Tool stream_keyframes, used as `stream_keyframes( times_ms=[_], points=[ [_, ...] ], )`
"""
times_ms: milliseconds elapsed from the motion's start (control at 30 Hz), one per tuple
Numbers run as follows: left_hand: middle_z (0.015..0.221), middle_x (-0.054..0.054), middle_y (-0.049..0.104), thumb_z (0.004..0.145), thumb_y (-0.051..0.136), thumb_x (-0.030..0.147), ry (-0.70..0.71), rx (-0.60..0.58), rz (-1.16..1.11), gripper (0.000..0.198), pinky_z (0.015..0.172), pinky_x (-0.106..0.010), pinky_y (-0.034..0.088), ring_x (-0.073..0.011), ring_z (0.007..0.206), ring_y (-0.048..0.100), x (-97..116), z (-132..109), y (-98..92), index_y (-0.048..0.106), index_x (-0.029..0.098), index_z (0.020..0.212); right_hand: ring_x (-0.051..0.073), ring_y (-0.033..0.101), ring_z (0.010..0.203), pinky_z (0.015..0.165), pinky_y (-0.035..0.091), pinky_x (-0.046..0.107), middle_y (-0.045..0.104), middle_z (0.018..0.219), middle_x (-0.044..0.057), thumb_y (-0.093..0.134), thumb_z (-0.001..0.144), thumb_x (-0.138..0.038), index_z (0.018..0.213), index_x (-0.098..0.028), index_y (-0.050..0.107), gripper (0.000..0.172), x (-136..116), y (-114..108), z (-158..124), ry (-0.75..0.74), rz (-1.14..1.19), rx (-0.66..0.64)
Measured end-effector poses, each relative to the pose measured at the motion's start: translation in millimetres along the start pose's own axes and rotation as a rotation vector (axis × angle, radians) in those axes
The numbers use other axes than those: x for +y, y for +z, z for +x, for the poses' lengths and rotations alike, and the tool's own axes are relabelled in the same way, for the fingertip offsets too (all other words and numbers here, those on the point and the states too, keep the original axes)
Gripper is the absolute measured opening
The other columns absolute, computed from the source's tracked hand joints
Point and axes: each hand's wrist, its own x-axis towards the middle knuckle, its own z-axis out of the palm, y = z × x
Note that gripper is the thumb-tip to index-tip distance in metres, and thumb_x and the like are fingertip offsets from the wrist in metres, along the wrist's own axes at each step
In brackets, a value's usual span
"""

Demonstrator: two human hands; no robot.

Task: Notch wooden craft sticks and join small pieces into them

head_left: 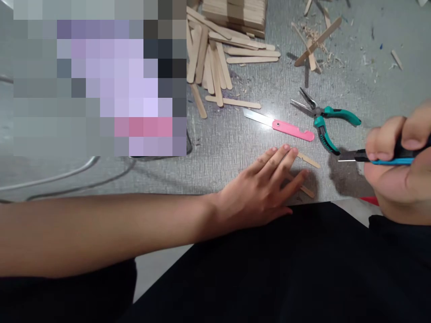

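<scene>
Fingers (280, 158) of left hand (261, 188) spread over wooden sticks (311, 162), perhaps two; right hand (400, 175) pinches cutter (393, 161): angle blade (346, 156) away.

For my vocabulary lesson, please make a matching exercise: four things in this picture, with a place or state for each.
1. pink-handled, steel-bladed knife
2. teal-handled metal pliers
3. slim blue-and-black cutter
4. bare left hand

A. gripped in the right hand
B. resting over pale wooden sticks
C. lying with blade unfolded
D. lying with jaws apart

Pairs: 1-C, 2-D, 3-A, 4-B
</scene>
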Motion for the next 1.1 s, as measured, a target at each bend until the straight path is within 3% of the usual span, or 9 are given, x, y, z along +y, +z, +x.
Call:
stream_keyframes(
  times_ms=[100,167,300,433,500,600,733,800,1100],
  points=[
    [0.165,-0.038,0.049,0.096,0.077,0.061,0.003,-0.004,0.000,0.086,0.124,-0.062,0.049,-0.0523,0.155,0.051,0,1,0.6,0.050,0.009,0.159,0.004,0.043,0.045,0.036,0.040,0.020,0.041,0.066,-0.008,0.086,0.087,-0.062,0.073,-0.024,0.026,0.072,-6,8,7,-0.050,0.166,-0.027],
    [0.166,-0.038,0.048,0.098,0.074,0.061,0.006,-0.018,0.005,0.084,0.125,-0.063,0.048,-0.0529,0.156,0.050,0,2,1.3,0.050,0.008,0.159,0.004,0.042,0.044,0.037,0.038,0.018,0.041,0.063,-0.009,0.082,0.090,-0.065,0.073,-0.023,0.033,0.066,-7,12,9,0.002,0.200,-0.016],
    [0.165,-0.039,0.048,0.100,0.071,0.061,0.013,-0.043,0.028,0.084,0.125,-0.065,0.047,-0.0544,0.156,0.049,0,3,2.6,0.050,0.006,0.160,0.005,0.033,0.041,0.036,0.032,0.017,0.037,0.060,-0.011,0.076,0.089,-0.071,0.082,-0.028,0.053,0.049,1,10,9,0.059,0.215,0.139],
    [0.168,-0.038,0.044,0.100,0.071,0.062,0.007,-0.080,0.012,0.084,0.129,-0.065,0.043,-0.0535,0.159,0.044,0,4,2.7,0.050,0.008,0.160,0.011,0.048,0.050,0.048,0.049,0.025,0.046,0.061,-0.011,0.087,0.073,-0.074,0.092,-0.030,0.067,0.052,7,7,13,-0.021,0.214,0.315],
    [0.170,-0.037,0.042,0.099,0.071,0.062,-0.005,-0.099,0.005,0.085,0.130,-0.065,0.041,-0.0528,0.161,0.041,0,5,2.4,0.049,0.009,0.162,0.011,0.044,0.047,0.047,0.047,0.026,0.046,0.059,-0.011,0.091,0.075,-0.070,0.081,-0.030,0.060,0.051,2,8,13,0.015,0.254,0.255],
    [0.169,-0.037,0.043,0.098,0.072,0.063,-0.005,-0.095,0.010,0.087,0.130,-0.064,0.041,-0.0529,0.161,0.042,0,5,1.8,0.049,0.008,0.161,0.007,0.032,0.042,0.044,0.034,0.024,0.042,0.058,-0.011,0.085,0.092,-0.053,0.070,-0.024,0.036,0.061,-15,6,7,0.204,0.307,-0.029],
    [0.170,-0.037,0.042,0.100,0.071,0.062,0.000,-0.106,0.019,0.085,0.130,-0.065,0.040,-0.0526,0.161,0.041,0,6,1.1,0.049,0.009,0.162,0.009,0.035,0.045,0.053,0.040,0.031,0.033,0.053,-0.008,0.078,0.098,-0.049,0.063,-0.021,0.026,0.069,-26,-2,-7,0.172,0.331,-0.333],
    [0.170,-0.037,0.041,0.100,0.070,0.062,0.003,-0.114,0.021,0.084,0.130,-0.065,0.039,-0.0530,0.161,0.041,0,6,0.8,0.049,0.009,0.162,0.010,0.036,0.047,0.057,0.039,0.033,0.034,0.053,-0.007,0.074,0.100,-0.046,0.062,-0.021,0.027,0.066,-24,-4,-14,0.136,0.318,-0.375],
    [0.167,-0.038,0.044,0.103,0.065,0.062,0.023,-0.085,0.059,0.084,0.131,-0.063,0.039,-0.0530,0.159,0.044,-1,4,3.1,0.048,0.007,0.163,0.010,0.040,0.052,0.064,0.039,0.033,0.036,0.058,-0.006,0.069,0.103,-0.046,0.062,-0.020,0.029,0.064,-11,10,-28,0.141,0.359,-0.327]
  ],
)
